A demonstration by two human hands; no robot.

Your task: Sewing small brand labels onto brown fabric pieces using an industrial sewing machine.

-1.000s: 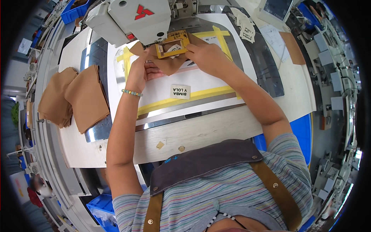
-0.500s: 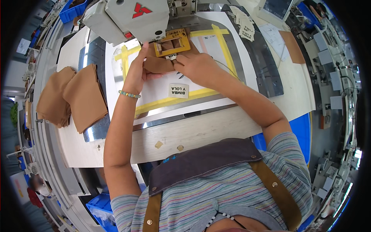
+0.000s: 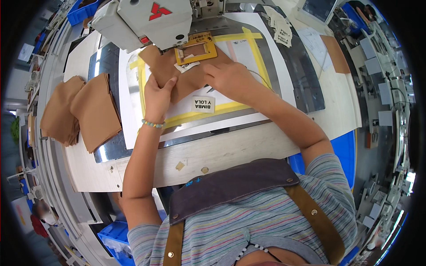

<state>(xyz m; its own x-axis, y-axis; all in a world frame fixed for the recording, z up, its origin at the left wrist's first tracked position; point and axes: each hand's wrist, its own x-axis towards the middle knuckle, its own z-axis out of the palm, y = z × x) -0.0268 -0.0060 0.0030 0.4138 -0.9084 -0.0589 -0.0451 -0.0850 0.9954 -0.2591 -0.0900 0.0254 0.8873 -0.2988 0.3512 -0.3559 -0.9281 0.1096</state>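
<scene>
A brown fabric piece (image 3: 184, 83) lies spread under the head of a sewing machine (image 3: 155, 20). My left hand (image 3: 158, 96) grips its near left edge, thumb on top and fingers beneath. My right hand (image 3: 228, 80) is closed, its fingertips pinching the piece near its right side. Between the hands, the yellow frame (image 3: 196, 60) of the machine rests over the fabric. A white label (image 3: 188, 67) shows on the fabric, partly covered by that frame. Another white label (image 3: 203, 104) with dark print lies on the work surface closer to me.
Two stacks of brown pieces (image 3: 98, 113) sit on the left. More white labels (image 3: 282, 34) lie at the far right, near a screen (image 3: 316, 11). Yellow tape (image 3: 262, 57) borders the white sheet. A blue bin (image 3: 341, 150) stands below the table's right side.
The brown piece, folded up before, is now opened out flatter with the label showing. My left hand has come back toward me from beside the machine head; my right hand has barely shifted.
</scene>
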